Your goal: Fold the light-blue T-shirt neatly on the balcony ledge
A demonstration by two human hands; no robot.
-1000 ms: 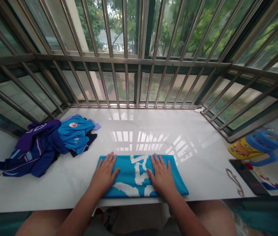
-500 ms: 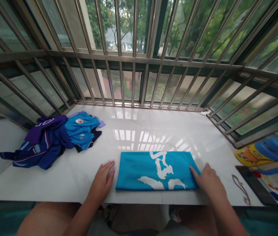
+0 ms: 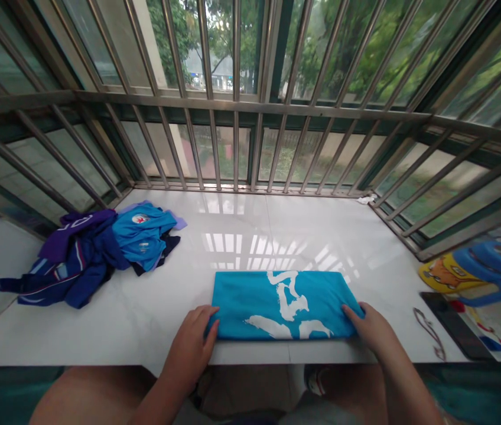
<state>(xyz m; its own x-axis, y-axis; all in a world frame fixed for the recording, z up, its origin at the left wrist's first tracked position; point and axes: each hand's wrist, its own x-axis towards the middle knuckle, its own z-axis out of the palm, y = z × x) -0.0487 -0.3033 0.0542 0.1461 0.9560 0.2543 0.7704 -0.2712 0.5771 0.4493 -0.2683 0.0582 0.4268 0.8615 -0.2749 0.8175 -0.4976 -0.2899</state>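
A folded bright blue cloth with white brush-like marks (image 3: 241, 295) lies flat near the front edge of the white ledge. At its left end, my left hand (image 3: 195, 336) has its fingers and thumb closed on the cloth's edge. My right hand (image 3: 368, 324) grips the opposite end, the thumb on top and the fingers at the outer edge, partly hidden.
To the left is a loose pile of purple, navy and blue clothes (image 3: 144, 230). At the right are a yellow and blue jug (image 3: 454, 271), a dark phone-like slab (image 3: 454, 324) and glasses (image 3: 430, 333). Metal bars (image 3: 237, 106) line the window behind.
My left hand has moved right, from bare ledge onto the cloth's left end, and closed on it. My right hand stays at the right end. The view has shifted slightly.
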